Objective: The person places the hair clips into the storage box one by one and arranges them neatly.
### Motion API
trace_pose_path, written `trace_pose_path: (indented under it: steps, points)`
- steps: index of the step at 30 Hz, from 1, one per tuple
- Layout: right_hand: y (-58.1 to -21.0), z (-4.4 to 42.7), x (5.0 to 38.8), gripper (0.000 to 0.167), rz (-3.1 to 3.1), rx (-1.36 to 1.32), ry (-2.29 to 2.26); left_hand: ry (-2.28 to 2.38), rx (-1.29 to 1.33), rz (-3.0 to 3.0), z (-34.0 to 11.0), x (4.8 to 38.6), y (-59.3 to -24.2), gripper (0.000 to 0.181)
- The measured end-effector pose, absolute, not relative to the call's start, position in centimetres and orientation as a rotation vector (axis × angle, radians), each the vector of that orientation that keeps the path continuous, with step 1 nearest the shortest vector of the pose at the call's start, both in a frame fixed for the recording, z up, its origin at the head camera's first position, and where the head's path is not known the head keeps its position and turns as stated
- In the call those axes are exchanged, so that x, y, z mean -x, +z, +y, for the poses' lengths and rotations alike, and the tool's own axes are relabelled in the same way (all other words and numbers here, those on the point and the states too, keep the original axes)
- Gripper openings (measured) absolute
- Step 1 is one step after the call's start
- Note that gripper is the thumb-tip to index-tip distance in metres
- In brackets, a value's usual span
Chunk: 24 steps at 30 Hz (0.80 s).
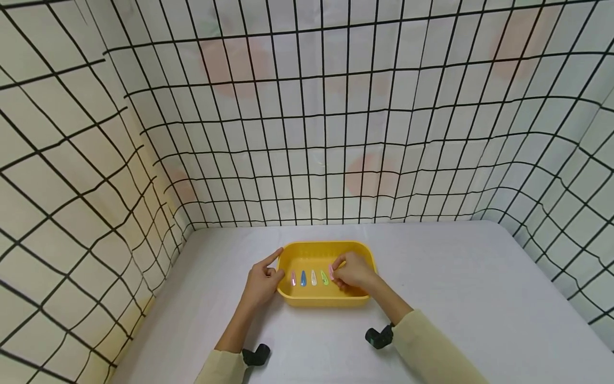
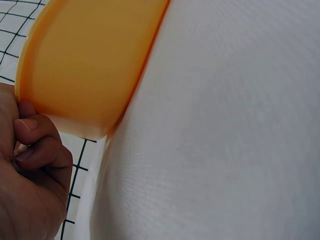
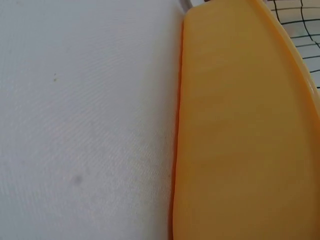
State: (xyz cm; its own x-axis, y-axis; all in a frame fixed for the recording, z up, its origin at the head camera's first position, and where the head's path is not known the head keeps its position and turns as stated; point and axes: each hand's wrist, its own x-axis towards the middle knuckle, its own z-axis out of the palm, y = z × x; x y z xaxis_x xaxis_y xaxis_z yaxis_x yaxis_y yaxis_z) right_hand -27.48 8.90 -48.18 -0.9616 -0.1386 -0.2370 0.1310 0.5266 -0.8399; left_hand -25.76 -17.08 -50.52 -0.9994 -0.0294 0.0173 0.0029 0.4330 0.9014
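A yellow tray (image 1: 328,302) lies on the table with a row of snap hair clips on its floor. From the left come a pink hair clip (image 1: 293,278), a blue hair clip (image 1: 304,278), a white hair clip (image 1: 314,277) and a green hair clip (image 1: 324,277). Over the tray's right half, my right hand (image 1: 354,271) pinches another pink hair clip (image 1: 331,272) just right of the green one; its fingers partly cover it. My left hand (image 1: 261,280) holds the tray's left end, forefinger and thumb at the rim, other fingers curled in the left wrist view.
The tray stands on a white-covered table (image 1: 451,288). Black grid netting (image 1: 326,144) over white sheeting rises behind the table and along both sides. A small black camera sits on each wrist, the left camera (image 1: 259,354) and the right camera (image 1: 379,337).
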Motion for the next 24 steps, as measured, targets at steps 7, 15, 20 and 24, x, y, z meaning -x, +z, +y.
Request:
trace_pose_path:
  steps: [7, 15, 20, 24]
  points:
    - [-48.37, 8.82, 27.04, 0.009, 2.505, -0.002, -1.38, -1.664, -0.035, -2.636, -17.06, 25.75, -50.57, 0.062]
    - [-48.43, 8.79, 26.93, 0.008, 2.501, -0.024, -1.363, -1.671, -0.024, -2.63, -17.0, 25.78, -50.73, 0.062]
    - [-48.49, 8.91, 26.84, 0.01, 2.493, -0.017, -1.369, -1.667, -0.008, -2.63, -16.96, 25.82, -50.78, 0.062]
    - [-48.55, 8.87, 26.86, 0.011, 2.477, -0.025, -1.373, -1.658, -0.021, -2.629, -17.01, 25.79, -50.71, 0.061]
